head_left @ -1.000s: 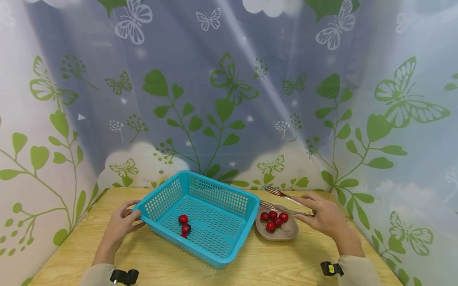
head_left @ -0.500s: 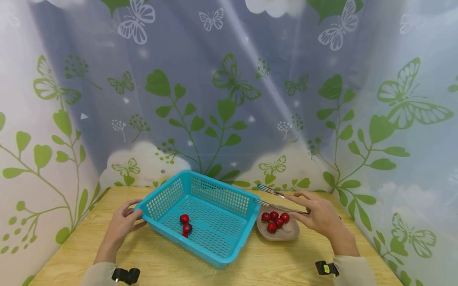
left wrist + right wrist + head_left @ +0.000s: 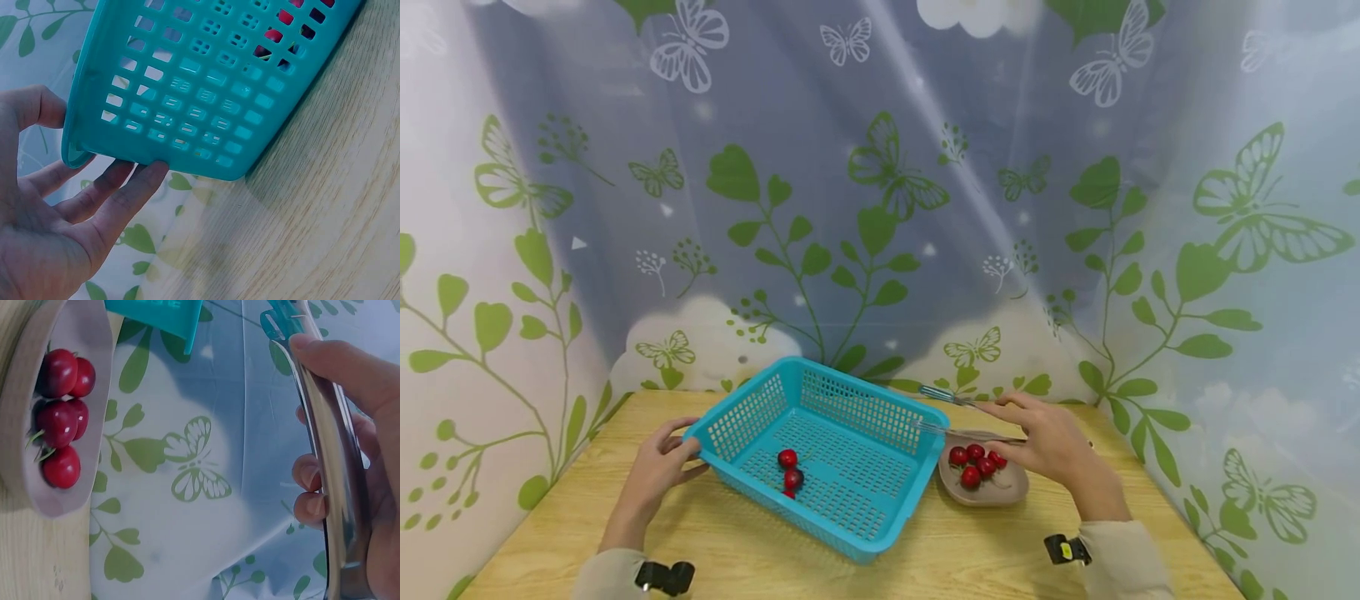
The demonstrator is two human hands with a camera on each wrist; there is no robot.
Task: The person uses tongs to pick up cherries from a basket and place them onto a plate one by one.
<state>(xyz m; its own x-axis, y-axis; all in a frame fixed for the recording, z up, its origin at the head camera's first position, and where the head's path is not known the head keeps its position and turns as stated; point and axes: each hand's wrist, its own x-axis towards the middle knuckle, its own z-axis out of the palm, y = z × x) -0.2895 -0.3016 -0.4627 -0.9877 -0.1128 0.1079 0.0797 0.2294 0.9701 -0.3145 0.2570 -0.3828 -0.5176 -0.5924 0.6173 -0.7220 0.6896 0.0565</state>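
A blue plastic basket (image 3: 850, 450) sits angled on the table, with a few red cherries (image 3: 793, 479) on its floor. At its left corner my left hand (image 3: 658, 467) grips the rim, thumb above and fingers against the outer wall, as the left wrist view (image 3: 69, 231) also shows. My right hand (image 3: 1048, 437) holds metal tongs (image 3: 334, 487) with pronged ends. Their arms are spread, and the prongs reach over the basket's right rim; I see nothing between them. Under the tongs stands a beige bowl (image 3: 988, 497) with several cherries (image 3: 59, 422) in it.
The wooden table (image 3: 730, 542) ends at a patterned curtain (image 3: 880, 208), which closes off the back and both sides. The bowl stands close against the basket's right side.
My right hand has moved left with the tongs, from above the bowl to the basket's right rim. My left hand and the basket stay practically in place.
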